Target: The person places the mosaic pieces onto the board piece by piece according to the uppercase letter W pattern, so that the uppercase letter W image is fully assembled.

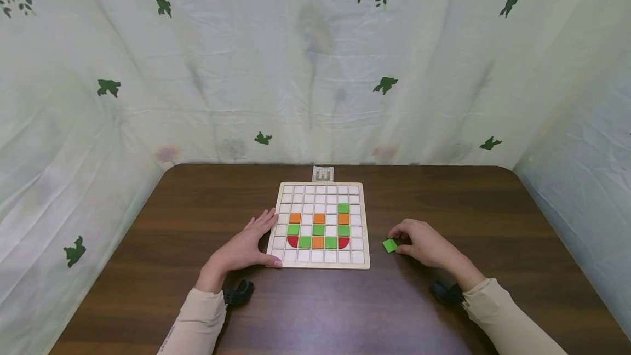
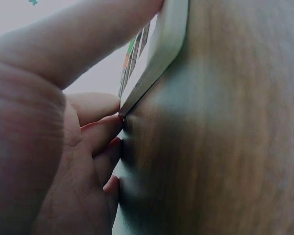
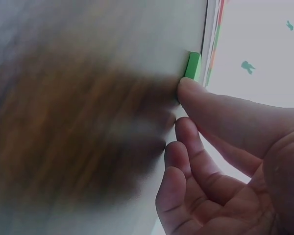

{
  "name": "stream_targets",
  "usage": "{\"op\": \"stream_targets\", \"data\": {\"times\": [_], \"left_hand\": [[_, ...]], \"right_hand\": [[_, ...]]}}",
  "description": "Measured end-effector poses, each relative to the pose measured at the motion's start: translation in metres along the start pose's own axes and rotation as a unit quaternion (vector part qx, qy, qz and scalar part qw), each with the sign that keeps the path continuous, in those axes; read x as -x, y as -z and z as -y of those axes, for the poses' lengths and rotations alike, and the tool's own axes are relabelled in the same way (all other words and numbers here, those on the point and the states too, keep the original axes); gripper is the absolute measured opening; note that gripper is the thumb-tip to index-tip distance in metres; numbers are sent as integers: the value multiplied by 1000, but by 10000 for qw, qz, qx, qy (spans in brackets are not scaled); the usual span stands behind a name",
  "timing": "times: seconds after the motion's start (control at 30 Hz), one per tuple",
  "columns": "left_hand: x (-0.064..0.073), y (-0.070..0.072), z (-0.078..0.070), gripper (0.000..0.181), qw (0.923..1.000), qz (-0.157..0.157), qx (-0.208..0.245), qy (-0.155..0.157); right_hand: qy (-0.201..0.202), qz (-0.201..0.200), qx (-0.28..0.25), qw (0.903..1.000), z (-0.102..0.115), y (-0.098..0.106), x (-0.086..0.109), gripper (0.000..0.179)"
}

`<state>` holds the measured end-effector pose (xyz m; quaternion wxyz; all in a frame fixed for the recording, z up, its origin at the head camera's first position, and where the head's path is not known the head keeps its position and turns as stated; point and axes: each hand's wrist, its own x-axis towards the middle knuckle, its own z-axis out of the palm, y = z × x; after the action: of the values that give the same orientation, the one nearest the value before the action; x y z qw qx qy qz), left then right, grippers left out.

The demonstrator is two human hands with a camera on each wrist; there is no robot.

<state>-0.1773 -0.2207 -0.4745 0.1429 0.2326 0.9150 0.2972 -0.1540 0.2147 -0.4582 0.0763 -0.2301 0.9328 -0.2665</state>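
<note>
A pale-framed square board [image 1: 323, 263] with a grid of white cells lies on the table. Set in its grid are several green and orange square tiles, plus two red tiles [image 1: 292, 241] with a rounded corner. My left hand [image 1: 248, 242] rests against the board's left side, thumb on the near left corner and fingers spread along the edge; the left wrist view shows the fingertips touching the table by the frame. Right of the board, my right hand [image 1: 421, 242] pinches a loose green square tile [image 1: 389, 245] between thumb and finger, close to the tabletop.
A small printed card [image 1: 322, 173] lies behind the board at the table's back edge. The dark wooden table [image 1: 222, 190] has rounded far corners. A pale curtain [image 1: 315, 97] with leaf and bird shapes hangs behind it and at the sides.
</note>
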Motion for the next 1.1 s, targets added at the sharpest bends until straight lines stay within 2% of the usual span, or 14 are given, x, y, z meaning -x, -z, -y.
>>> {"op": "stream_targets", "data": {"times": [0.23,0.6,1.1], "left_hand": [[-1,2,0,117,10000,8,-8,21],[-1,3,-3,117,10000,35,34,54],[2,1,-3,117,9998,17,152,82]], "right_hand": [[-149,-75,-164,9997,2,2,-2,22],[-60,-396,-447,9982,9,0,-10,23],[-152,-570,-630,9963,36,-10,-35,26]]}}
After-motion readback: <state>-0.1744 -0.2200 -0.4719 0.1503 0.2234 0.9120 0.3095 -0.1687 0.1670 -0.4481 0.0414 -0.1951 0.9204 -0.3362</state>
